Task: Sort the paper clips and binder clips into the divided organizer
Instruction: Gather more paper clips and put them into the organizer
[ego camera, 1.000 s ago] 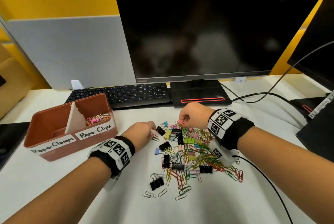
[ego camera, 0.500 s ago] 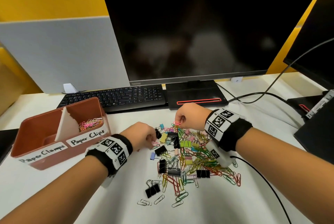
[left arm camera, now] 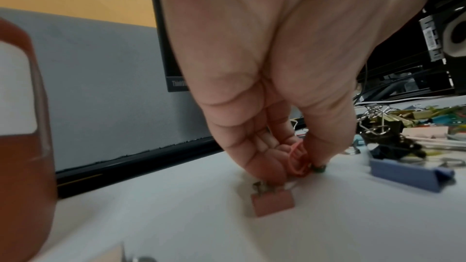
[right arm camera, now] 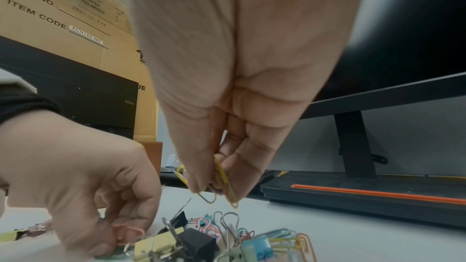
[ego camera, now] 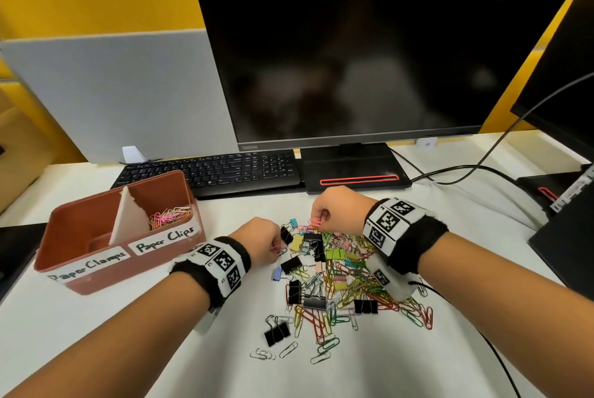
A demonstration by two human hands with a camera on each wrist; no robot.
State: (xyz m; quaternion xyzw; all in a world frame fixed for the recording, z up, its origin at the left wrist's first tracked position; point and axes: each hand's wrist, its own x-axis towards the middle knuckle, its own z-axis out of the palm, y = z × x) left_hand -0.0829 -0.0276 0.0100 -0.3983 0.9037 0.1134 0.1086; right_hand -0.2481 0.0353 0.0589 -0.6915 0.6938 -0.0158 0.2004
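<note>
A heap of coloured paper clips and binder clips [ego camera: 340,272] lies on the white desk. My left hand [ego camera: 273,245] is at the heap's left edge, fingertips on the desk, pinching red paper clips [left arm camera: 298,159]; a pink binder clip [left arm camera: 273,202] lies just below it. My right hand [ego camera: 321,220] hovers over the heap's far edge, pinching several paper clips [right arm camera: 221,182], yellow ones among them. The brown divided organizer [ego camera: 96,265] stands to the left, with paper clips [ego camera: 168,216] in its right compartment labelled "Paper Clips"; the "Paper Clamps" side looks bare.
A black keyboard [ego camera: 209,172] and a monitor base [ego camera: 353,172] lie behind the heap. Cables [ego camera: 466,169] run off to the right, and one trails from my right wrist. A blue binder clip [left arm camera: 411,174] lies right of my left hand.
Both hands stay at the heap. The left hand has slid slightly right into the heap's edge and closed on clips; the right hand holds its clips just above the pile.
</note>
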